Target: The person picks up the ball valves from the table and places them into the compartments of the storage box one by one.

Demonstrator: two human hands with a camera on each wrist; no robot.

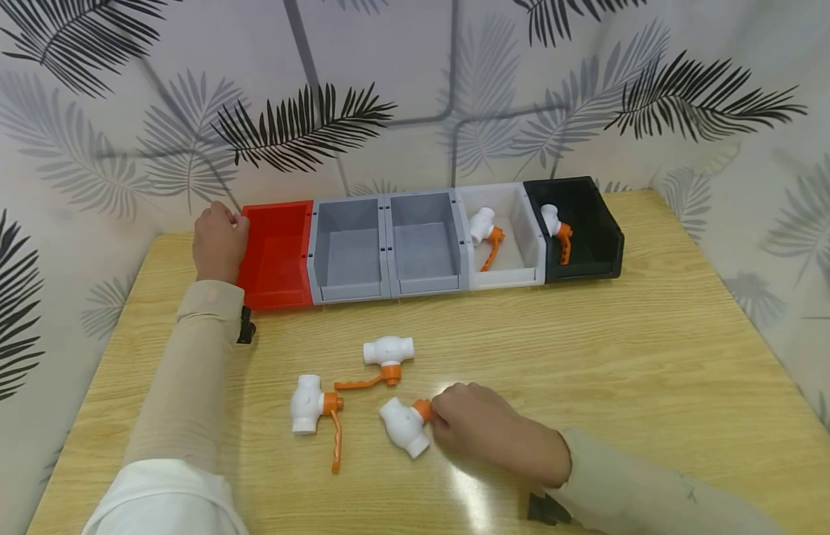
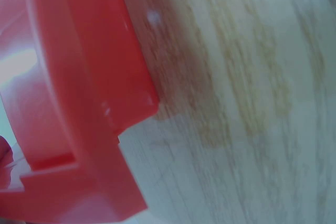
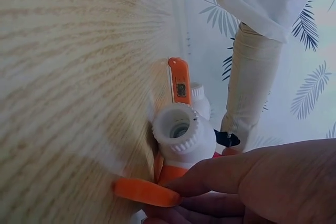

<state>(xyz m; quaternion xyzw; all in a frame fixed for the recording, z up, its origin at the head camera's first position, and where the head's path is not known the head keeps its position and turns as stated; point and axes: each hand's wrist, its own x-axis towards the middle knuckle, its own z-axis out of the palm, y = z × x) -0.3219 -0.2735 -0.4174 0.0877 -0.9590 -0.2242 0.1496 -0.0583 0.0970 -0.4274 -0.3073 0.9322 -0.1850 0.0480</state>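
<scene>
My right hand [image 1: 484,431] pinches the orange lever of a white ball valve [image 1: 404,427] at the table's front middle. The right wrist view shows the orange lever [image 3: 147,191] at my thumb and fingertips, beside the valve's round ribbed socket. Two more ball valves lie close by: one [image 1: 306,405] to the left with its lever toward me, another [image 1: 389,349] farther back. My left hand [image 1: 221,241], fingers curled, grips the left edge of the red bin [image 1: 277,296]. That bin fills the left side of the left wrist view [image 2: 100,77].
Right of the red bin, two grey bins [image 1: 351,291] [image 1: 428,284], a white bin [image 1: 515,276] and a black bin [image 1: 605,253] stand in a row. One valve [image 1: 481,227] lies in the white bin, another [image 1: 551,221] in the black one. Patterned cloth [image 1: 415,96] hangs behind the wooden table [image 1: 655,357].
</scene>
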